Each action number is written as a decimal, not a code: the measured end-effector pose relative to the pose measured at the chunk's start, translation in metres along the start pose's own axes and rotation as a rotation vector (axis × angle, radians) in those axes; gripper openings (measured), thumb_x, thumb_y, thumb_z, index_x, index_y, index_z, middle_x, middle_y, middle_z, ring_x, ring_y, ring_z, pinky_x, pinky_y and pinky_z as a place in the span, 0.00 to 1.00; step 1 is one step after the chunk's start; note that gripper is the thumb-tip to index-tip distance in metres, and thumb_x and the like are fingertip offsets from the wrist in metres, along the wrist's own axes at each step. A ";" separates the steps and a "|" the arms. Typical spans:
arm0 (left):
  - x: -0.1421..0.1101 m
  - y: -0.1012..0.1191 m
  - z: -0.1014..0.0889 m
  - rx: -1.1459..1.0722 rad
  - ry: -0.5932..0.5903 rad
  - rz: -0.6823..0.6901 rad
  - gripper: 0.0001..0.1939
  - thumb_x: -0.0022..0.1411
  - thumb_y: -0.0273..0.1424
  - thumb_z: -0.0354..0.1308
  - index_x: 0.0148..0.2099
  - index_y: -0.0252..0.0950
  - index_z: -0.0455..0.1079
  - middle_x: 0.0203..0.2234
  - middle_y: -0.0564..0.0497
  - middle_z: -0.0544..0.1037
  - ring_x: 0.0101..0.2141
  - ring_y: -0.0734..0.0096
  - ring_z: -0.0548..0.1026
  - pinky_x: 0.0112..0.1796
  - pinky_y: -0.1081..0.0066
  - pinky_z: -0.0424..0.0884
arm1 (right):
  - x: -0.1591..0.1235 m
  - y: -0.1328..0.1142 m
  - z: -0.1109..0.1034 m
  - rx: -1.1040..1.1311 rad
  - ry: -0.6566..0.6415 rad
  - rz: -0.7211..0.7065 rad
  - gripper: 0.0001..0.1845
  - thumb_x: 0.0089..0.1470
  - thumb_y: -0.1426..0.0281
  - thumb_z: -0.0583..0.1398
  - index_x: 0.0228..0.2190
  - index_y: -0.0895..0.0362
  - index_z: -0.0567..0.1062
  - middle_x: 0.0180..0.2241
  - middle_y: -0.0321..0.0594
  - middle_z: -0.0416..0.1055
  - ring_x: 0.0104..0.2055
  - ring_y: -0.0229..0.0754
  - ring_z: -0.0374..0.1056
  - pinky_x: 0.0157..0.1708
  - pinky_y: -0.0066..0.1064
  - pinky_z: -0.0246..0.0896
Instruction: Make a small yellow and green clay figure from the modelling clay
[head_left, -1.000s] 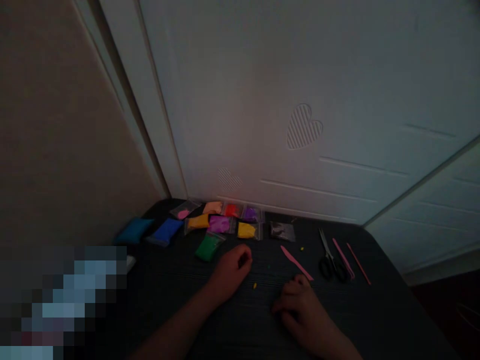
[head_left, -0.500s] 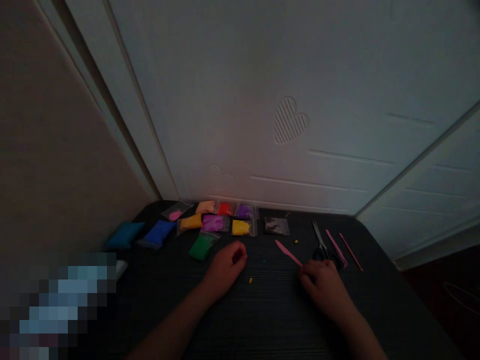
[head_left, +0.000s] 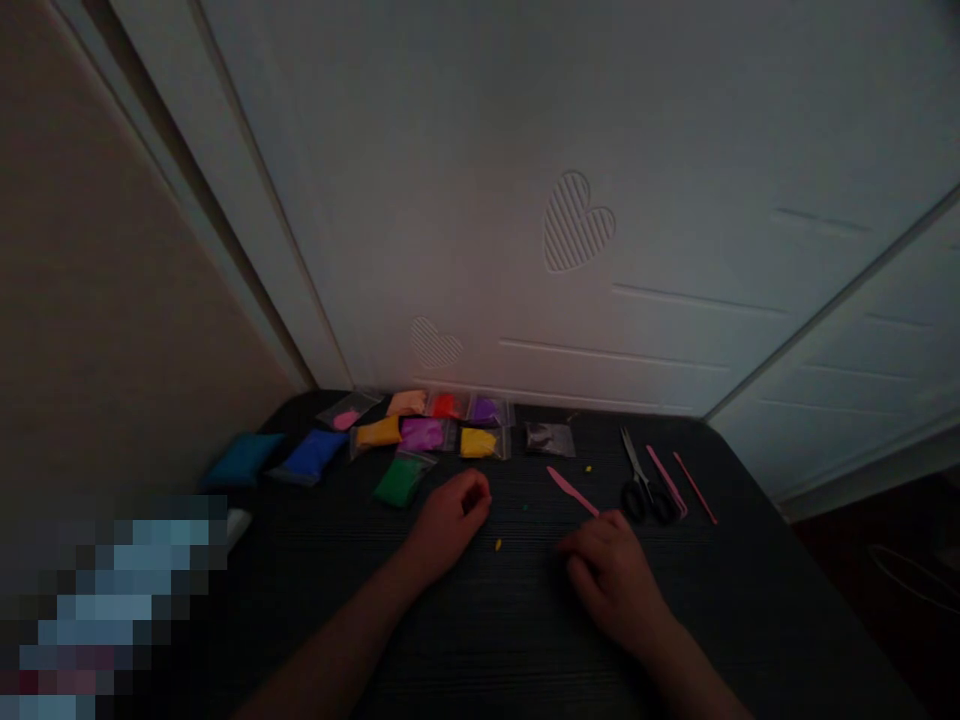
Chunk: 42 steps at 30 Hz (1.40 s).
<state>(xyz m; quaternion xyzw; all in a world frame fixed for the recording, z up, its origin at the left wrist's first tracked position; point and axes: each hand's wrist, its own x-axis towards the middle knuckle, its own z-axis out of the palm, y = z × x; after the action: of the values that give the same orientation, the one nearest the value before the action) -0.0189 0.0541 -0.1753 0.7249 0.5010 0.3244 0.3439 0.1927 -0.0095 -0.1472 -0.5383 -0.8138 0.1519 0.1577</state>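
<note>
My left hand [head_left: 451, 512] rests on the dark table with fingers curled round toward the thumb. Whatever its fingertips hold, if anything, is hidden. A small yellow piece [head_left: 498, 545] lies just right of it, and a tiny green speck [head_left: 526, 507] a little farther off. My right hand [head_left: 611, 580] is closed, its bent fingers toward the left; I cannot make out anything in them. Beyond its knuckles lies a pink plastic knife [head_left: 570, 488], the handle end close to the hand. Another yellow bit [head_left: 588, 469] sits past the knife.
Black-handled scissors [head_left: 636, 480], a pink tool [head_left: 666, 480] and a thin pink stick [head_left: 696, 488] lie at right. Bags of coloured clay stand along the back, among them yellow [head_left: 480, 442], green [head_left: 401, 480], blue [head_left: 311, 456] and black [head_left: 549, 439]. A white panel wall rises behind.
My right hand has moved left and nearer to me, away from the scissors and the knife's handle, uncovering the scissor handles. My left hand keeps its curled pose. The view has tilted slightly.
</note>
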 end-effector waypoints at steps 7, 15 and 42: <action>0.000 0.003 -0.002 0.022 0.011 -0.008 0.03 0.54 0.30 0.47 0.30 0.37 0.60 0.22 0.56 0.64 0.25 0.75 0.64 0.27 0.75 0.59 | 0.006 0.006 0.001 -0.069 -0.069 0.061 0.08 0.49 0.74 0.49 0.28 0.53 0.67 0.25 0.32 0.68 0.31 0.36 0.62 0.39 0.31 0.44; -0.001 0.004 0.001 0.050 0.006 -0.026 0.03 0.54 0.30 0.47 0.31 0.36 0.60 0.22 0.56 0.64 0.25 0.76 0.64 0.27 0.76 0.60 | 0.007 0.011 0.007 -0.025 -0.094 0.049 0.07 0.49 0.73 0.49 0.30 0.54 0.67 0.28 0.35 0.68 0.33 0.38 0.62 0.38 0.32 0.45; 0.000 0.006 -0.002 0.026 0.002 -0.023 0.06 0.55 0.33 0.45 0.30 0.37 0.59 0.22 0.56 0.64 0.24 0.74 0.63 0.26 0.74 0.59 | 0.009 0.009 0.004 0.043 -0.052 0.070 0.09 0.49 0.74 0.49 0.31 0.53 0.68 0.28 0.33 0.69 0.33 0.37 0.63 0.39 0.30 0.46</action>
<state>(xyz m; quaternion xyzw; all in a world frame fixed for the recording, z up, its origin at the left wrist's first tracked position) -0.0179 0.0526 -0.1697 0.7233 0.5138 0.3147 0.3374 0.1949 0.0019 -0.1534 -0.5587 -0.7949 0.1886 0.1427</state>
